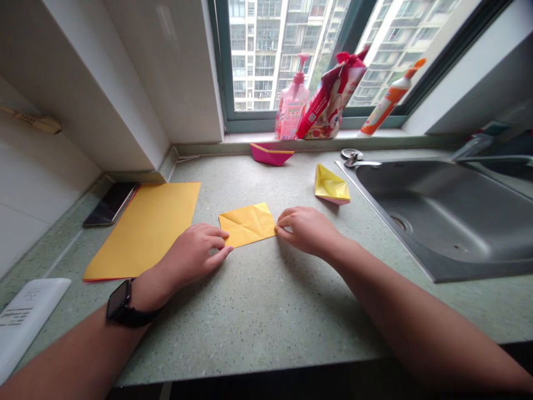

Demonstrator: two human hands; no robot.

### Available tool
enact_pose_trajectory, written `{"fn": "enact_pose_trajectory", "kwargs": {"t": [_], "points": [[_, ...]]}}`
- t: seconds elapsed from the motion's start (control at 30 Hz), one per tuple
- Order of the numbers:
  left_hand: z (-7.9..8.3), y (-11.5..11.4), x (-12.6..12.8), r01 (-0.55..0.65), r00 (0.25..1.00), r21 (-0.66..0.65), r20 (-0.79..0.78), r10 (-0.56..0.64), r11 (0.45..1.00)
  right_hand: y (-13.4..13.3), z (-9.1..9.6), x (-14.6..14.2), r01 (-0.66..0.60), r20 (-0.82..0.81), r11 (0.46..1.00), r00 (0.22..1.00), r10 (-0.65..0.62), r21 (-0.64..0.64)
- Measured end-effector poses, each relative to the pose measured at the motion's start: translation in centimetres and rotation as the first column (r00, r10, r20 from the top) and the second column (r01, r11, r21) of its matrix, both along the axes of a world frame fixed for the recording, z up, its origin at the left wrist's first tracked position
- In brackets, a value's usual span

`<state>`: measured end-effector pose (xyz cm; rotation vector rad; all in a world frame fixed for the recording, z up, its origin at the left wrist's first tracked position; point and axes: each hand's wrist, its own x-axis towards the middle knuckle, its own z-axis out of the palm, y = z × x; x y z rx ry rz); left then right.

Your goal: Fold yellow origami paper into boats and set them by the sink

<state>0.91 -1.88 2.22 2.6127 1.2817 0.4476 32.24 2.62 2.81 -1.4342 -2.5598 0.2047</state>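
Two bare hands at a small folded yellow-orange paper [247, 225], which lies at the middle of the speckled table [258, 311]. The left hand [204, 247] sets its fingertips at the paper's near left corner, thumb by the near edge; whether it pinches or merely presses cannot be told. The right hand [306, 228] has thumb and forefinger closed together on the near right corner. Creases cross the upper face. To the left lie large yellow-orange sheets [145, 233]; on the far side stands a pink folded boat [271, 155], and to the right a yellow folded piece [332, 185], near the sink [441, 194]. The step in hand appears to be squaring the fold: it is best done with corners matched, layers flat against the table, and even pressure along the near edge, lest the crease skew.
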Motion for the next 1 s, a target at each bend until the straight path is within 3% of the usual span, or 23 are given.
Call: {"fn": "enact_pose_trajectory", "kwargs": {"t": [0.1, 0.17, 0.23, 0.33, 0.47, 0.63, 0.77, 1.0], "points": [[0.0, -0.1, 0.3, -0.017, 1.0, -0.001, 0.01, 0.017, 1.0, 0.0, -0.9, -0.8, 0.007, -0.135, 0.984, 0.991, 0.018, 0.18], [0.0, -0.2, 0.4, -0.035, 0.999, 0.0, 0.008, 0.035, 0.999, -0.1, -1.6, -1.5, -0.071, -0.221, 0.968, 0.967, 0.125, 0.24], [-0.1, -0.1, 0.4, -0.046, 0.999, 0.011, 0.014, 0.046, 0.999, -0.3, -2.5, -2.0, -0.197, -0.242, 0.95, 0.936, 0.256, 0.242], [-0.5, 0.1, 0.5, -0.058, 0.997, 0.028, 0.051, 0.056, 0.998, -0.4, -3.7, -2.5, -0.299, -0.21, 0.932, 0.917, 0.341, 0.205], [-1.7, 0.5, 0.3, -0.115, 0.989, 0.065, 0.101, 0.108, 0.991, -0.1, -4.5, -2.4, -0.325, -0.176, 0.933, 0.92, 0.35, 0.157], [-3.0, 1.1, -0.3, -0.244, 0.97, 0.103, 0.043, 0.241, 0.964, 0.5, -4.5, -2.0, -0.351, -0.18, 0.926, 0.911, 0.371, 0.137], [-3.0, 1.3, -0.3, -0.235, 0.971, 0.011, 0.037, 0.235, 0.972, 0.7, -4.4, -1.8, -0.321, -0.195, 0.937, 0.918, 0.344, 0.141], [-2.6, 1.1, 0.0, -0.212, 0.97, -0.037, 0.116, 0.215, 0.977, 0.9, -4.2, -1.7, -0.264, -0.187, 0.956, 0.94, 0.285, 0.131]]}}
